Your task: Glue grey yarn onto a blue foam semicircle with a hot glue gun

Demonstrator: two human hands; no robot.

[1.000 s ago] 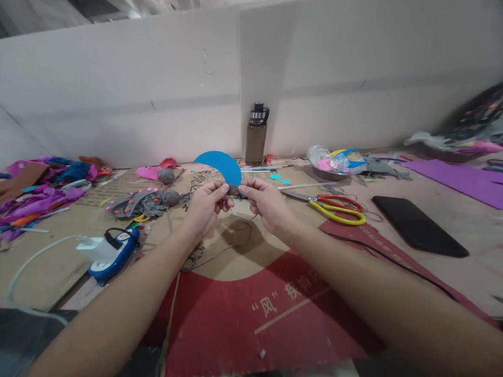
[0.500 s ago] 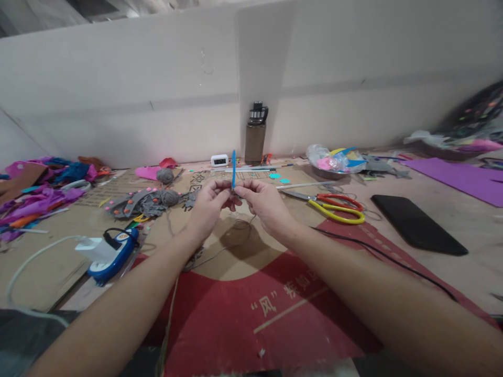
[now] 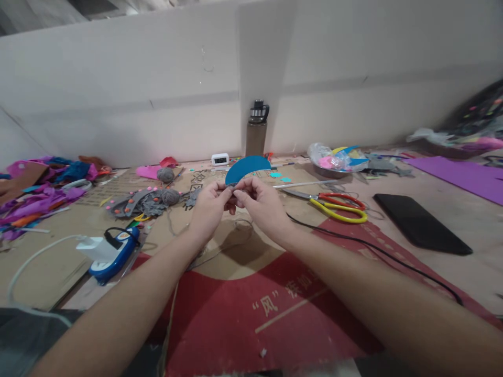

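Note:
Between my closed fingertips, above the cardboard, I hold a flat blue curved piece [image 3: 247, 166], shaped like a crescent. My left hand [image 3: 212, 207] pinches near its left lower end. My right hand [image 3: 262, 203] is closed right beside it, thumb and finger together at the piece's lower edge. Something small and grey shows between the fingertips, too small to make out. A thin grey yarn strand [image 3: 220, 251] runs below the hands over the cardboard. Past my right hand lie scissors [image 3: 338, 207] with one red and one yellow handle.
Red and brown cardboard [image 3: 220, 319] lies beneath my arms. A black phone [image 3: 420, 222] and purple sheet [image 3: 463, 175] are at right. A bottle [image 3: 256, 136] stands by the wall, beside a small clock [image 3: 220, 159]. At left are a blue power strip [image 3: 113, 262] and grey yarn pieces [image 3: 147, 203].
The blue piece has turned from a thin upright edge-on strip to show its broad curved face. Both hands stay together in nearly the same place.

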